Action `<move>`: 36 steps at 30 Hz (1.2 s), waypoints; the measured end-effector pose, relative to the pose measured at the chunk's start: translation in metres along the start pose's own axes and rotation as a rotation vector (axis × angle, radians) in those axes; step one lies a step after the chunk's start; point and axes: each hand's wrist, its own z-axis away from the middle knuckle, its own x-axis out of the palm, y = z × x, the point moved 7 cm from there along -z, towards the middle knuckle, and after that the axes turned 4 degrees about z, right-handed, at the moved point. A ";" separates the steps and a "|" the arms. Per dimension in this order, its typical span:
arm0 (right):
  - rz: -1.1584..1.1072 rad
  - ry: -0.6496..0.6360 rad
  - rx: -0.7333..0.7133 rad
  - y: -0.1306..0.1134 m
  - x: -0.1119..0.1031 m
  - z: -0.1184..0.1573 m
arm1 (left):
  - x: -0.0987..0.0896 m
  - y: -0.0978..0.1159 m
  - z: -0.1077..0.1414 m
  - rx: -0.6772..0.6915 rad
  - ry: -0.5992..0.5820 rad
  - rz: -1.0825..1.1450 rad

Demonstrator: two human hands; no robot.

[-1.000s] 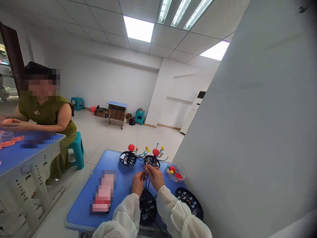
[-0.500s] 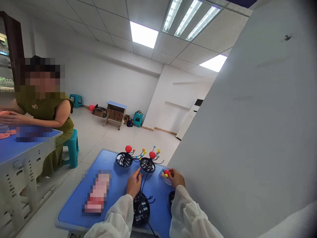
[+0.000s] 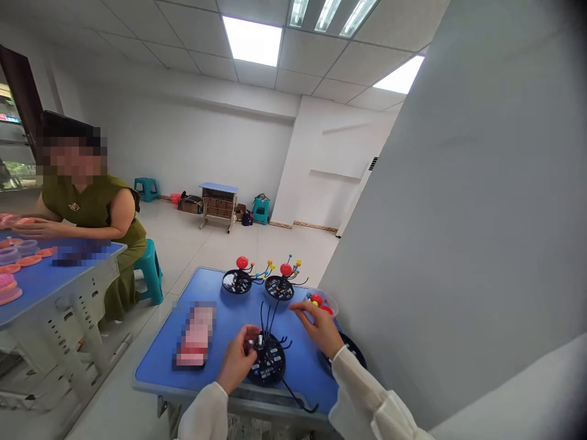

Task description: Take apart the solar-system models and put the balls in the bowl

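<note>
White cuffs (image 3: 204,415) at the bottom edge, both arms reaching onto a blue table (image 3: 153,376).

Left hand (image 3: 236,359): closed to a pinch at the hub of a black base (image 3: 269,365), apparently on a small silver piece (image 3: 260,340) (mostly hidden by the fingers, exact part unclear). Base lies flat near the table's front edge, with thin black wires (image 3: 267,318) standing up from it and a loose black cable (image 3: 298,398) running off over the edge.

Right hand (image 3: 317,327): open, fingers spread, holding nothing, just short of a clear bowl (image 3: 324,302) of red and yellow balls. Second black disc (image 3: 345,351) sits under that wrist, partly covered.

Blurred pink item (image 3: 195,336) lies left of the hands. Behind them, two black bases (image 3: 237,282) (image 3: 279,288) carry wire arms tipped with small coloured balls, each with a larger red ball on top.

Further left, a second blue table (image 3: 59,269) holds pink and orange rings (image 3: 27,260). Co-worker (image 3: 87,208) in an olive sleeveless top sits there on a teal stool (image 3: 149,281), hands over the pink pieces at the table's far end.

Back wall: small desk (image 3: 219,205), cardboard box (image 3: 190,205), another teal stool (image 3: 147,189).
</note>
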 end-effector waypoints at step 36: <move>-0.373 0.083 0.156 -0.035 0.015 0.013 | 0.024 0.002 0.000 0.055 0.037 -0.209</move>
